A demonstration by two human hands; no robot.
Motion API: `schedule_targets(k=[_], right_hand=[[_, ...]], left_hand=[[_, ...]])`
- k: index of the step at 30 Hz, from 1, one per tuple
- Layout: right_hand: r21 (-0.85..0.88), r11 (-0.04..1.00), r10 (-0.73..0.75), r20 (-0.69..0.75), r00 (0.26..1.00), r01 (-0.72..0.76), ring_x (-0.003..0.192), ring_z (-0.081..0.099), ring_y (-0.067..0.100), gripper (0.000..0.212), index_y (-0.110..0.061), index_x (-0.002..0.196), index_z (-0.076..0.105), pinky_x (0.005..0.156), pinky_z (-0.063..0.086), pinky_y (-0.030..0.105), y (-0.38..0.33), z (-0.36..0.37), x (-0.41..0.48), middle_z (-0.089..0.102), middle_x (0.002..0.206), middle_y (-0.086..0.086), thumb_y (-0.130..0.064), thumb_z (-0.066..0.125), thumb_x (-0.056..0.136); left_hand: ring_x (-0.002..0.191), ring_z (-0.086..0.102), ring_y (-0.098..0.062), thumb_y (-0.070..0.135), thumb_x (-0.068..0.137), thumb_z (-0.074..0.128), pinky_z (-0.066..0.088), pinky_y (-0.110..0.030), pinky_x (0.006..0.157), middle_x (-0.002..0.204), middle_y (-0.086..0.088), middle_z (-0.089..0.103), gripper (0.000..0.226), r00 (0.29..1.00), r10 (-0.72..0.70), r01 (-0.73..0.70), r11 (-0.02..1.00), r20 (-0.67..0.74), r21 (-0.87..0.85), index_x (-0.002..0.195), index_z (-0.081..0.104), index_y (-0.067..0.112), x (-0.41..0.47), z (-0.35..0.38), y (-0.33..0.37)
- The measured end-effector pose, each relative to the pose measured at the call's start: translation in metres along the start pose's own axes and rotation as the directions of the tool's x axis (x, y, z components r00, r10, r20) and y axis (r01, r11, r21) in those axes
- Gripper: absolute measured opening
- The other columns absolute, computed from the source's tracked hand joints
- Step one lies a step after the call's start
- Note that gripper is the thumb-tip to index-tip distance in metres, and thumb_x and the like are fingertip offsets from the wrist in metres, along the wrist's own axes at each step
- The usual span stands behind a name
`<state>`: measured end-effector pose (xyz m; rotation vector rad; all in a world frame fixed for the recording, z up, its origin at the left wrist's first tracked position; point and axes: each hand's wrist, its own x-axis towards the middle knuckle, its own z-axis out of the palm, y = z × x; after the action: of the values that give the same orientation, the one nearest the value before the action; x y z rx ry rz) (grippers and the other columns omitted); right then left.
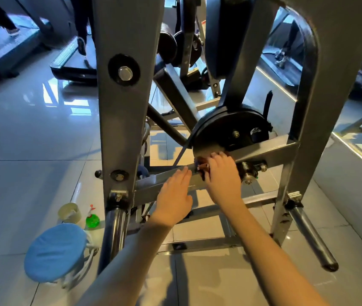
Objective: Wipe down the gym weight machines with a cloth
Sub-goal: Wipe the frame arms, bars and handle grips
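A grey steel weight machine [127, 120] fills the middle of the head view, with a black round disc [230, 131] at its pivot. My right hand [222, 173] grips a small bunched cloth [201, 167], reddish and dark, against the slanted crossbar [270, 151] just below the disc. My left hand [174, 195] rests flat on the same crossbar, fingers straight, right beside the cloth. Most of the cloth is hidden under my right fingers.
On the tiled floor at the left stand a blue round stool [55, 251], a green spray bottle [92, 218] and a roll of tape [69, 213]. A steel peg [312, 239] juts out at the lower right. Treadmills [72, 62] with people's legs stand behind.
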<state>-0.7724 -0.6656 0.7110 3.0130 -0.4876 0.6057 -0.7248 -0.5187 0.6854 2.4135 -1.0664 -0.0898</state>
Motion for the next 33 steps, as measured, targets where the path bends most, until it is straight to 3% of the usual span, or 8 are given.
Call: schedule_targets(k=[3,7,12,17,22,27,30,33], right_hand=[[-0.024,0.999,-0.043,-0.014,0.999,0.042,0.108,0.057,0.031,0.018,-0.008,0.101,0.065,0.098,0.041,0.043,0.029,-0.013,0.006,0.066,0.107,0.011,-0.02,0.058,0.089],[0.011,0.961,0.276,-0.084,0.957,-0.276,0.094,0.057,0.032,0.02,-0.006,0.083,0.066,0.089,0.04,0.043,0.03,-0.028,0.023,0.066,0.088,0.012,-0.017,0.05,0.087],[-0.029,0.997,0.071,0.046,0.996,-0.07,0.105,0.057,0.032,0.018,-0.005,0.093,0.067,0.095,0.041,0.042,0.024,-0.031,0.013,0.066,0.102,0.014,-0.018,0.055,0.088],[0.025,0.948,0.32,-0.089,0.943,-0.319,0.09,0.055,0.037,0.018,-0.002,0.077,0.061,0.087,0.042,0.047,0.049,-0.044,0.027,0.061,0.083,0.018,-0.014,0.049,0.084],[-0.034,0.994,0.105,0.019,0.994,-0.104,0.095,0.056,0.031,0.014,-0.005,0.089,0.064,0.088,0.043,0.042,0.05,-0.047,0.014,0.063,0.094,0.013,-0.017,0.056,0.087],[-0.019,0.95,0.303,-0.16,0.939,-0.31,0.1,0.054,0.031,0.016,-0.002,0.092,0.064,0.094,0.045,0.044,0.096,-0.065,0.022,0.062,0.098,0.014,-0.013,0.052,0.088],[0.029,0.967,0.253,-0.133,0.958,-0.252,0.122,0.049,0.032,0.021,-0.004,0.105,0.064,0.112,0.034,0.046,0.083,-0.045,0.004,0.062,0.117,0.014,-0.013,0.055,0.089],[0.124,0.982,0.157,-0.093,0.983,-0.145,0.131,0.045,0.035,0.033,0.001,0.121,0.062,0.115,0.028,0.044,0.086,-0.039,-0.004,0.059,0.13,0.018,-0.01,0.06,0.09]], left_hand=[[0.147,0.006,-0.011,0.018,0.096,0.049,0.007,-0.028,0.118,0.161,0.005,0.008,0.069,1.0,0.001,-0.001,0.999,0.005,-0.047,0.153,0.01,0.018,-0.002,0.0,-0.003],[0.146,0.006,-0.008,0.018,0.096,0.051,0.005,-0.025,0.116,0.16,0.008,0.007,0.07,1.0,-0.01,0.01,0.998,-0.004,-0.067,0.153,0.01,0.021,-0.003,-0.001,-0.002],[0.147,0.003,-0.009,0.018,0.096,0.051,0.005,-0.025,0.116,0.161,0.008,0.004,0.072,0.999,-0.027,0.029,0.997,0.016,-0.073,0.153,0.007,0.021,-0.005,-0.004,0.001],[0.146,0.003,-0.008,0.017,0.096,0.051,0.006,-0.026,0.117,0.16,0.01,0.003,0.073,0.998,-0.056,0.06,0.994,0.038,-0.092,0.153,0.007,0.023,-0.005,-0.007,0.003],[0.147,0.002,-0.008,0.015,0.095,0.052,0.008,-0.028,0.119,0.16,0.01,0.003,0.074,0.997,-0.068,0.072,0.993,0.044,-0.099,0.153,0.007,0.023,-0.005,-0.005,0.003],[0.147,0.002,-0.008,0.015,0.096,0.052,0.009,-0.029,0.119,0.16,0.01,0.004,0.074,0.995,-0.084,0.089,0.99,0.051,-0.106,0.153,0.007,0.024,-0.004,-0.004,0.0],[0.147,0.003,-0.008,0.014,0.095,0.052,0.01,-0.029,0.118,0.16,0.01,0.005,0.074,0.995,-0.092,0.094,0.99,0.026,-0.108,0.153,0.008,0.024,-0.003,-0.001,0.001],[0.147,0.004,-0.009,0.014,0.095,0.054,0.011,-0.029,0.118,0.16,0.009,0.007,0.074,0.995,-0.096,0.097,0.989,0.01,-0.109,0.153,0.009,0.024,-0.004,0.001,0.002]])
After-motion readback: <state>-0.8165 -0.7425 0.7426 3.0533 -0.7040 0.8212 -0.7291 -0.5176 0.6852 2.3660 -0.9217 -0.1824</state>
